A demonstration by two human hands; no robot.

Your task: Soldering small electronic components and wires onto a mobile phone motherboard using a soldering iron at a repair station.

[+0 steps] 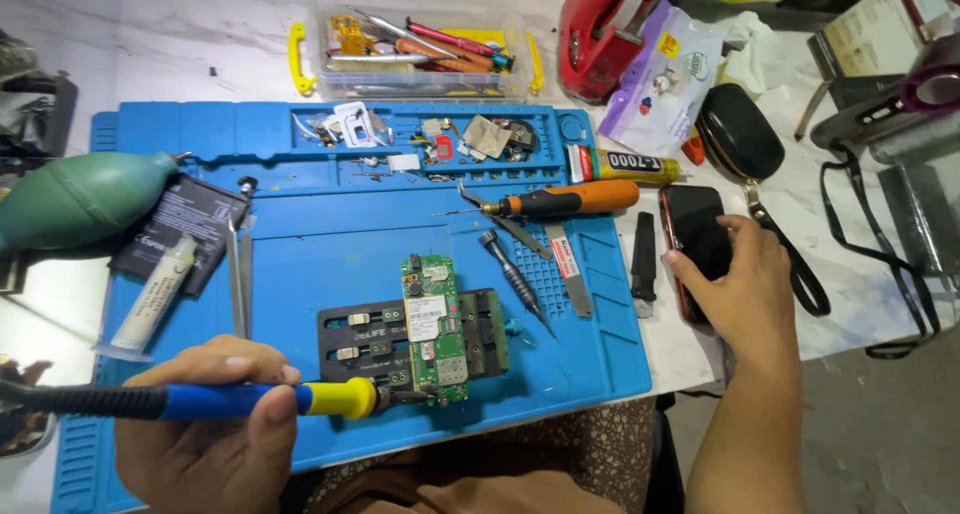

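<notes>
The left hand [205,414] grips a blue and yellow soldering iron [250,400]; its tip touches the lower edge of the green circuit board [432,329], clamped in a black holder [372,342] on the blue mat [330,244]. Right of the mat, the right hand [745,284] rests with loose fingers on a dark phone [693,234], not gripping it.

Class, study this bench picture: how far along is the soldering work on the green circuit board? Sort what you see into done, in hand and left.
Done: the green circuit board sits clamped in the black holder, with small parts in the mat's tray.
In hand: the left hand holds the soldering iron, its tip at the board's lower edge; the right hand rests on a phone.
Left: the board remains bare, not refitted.
</notes>
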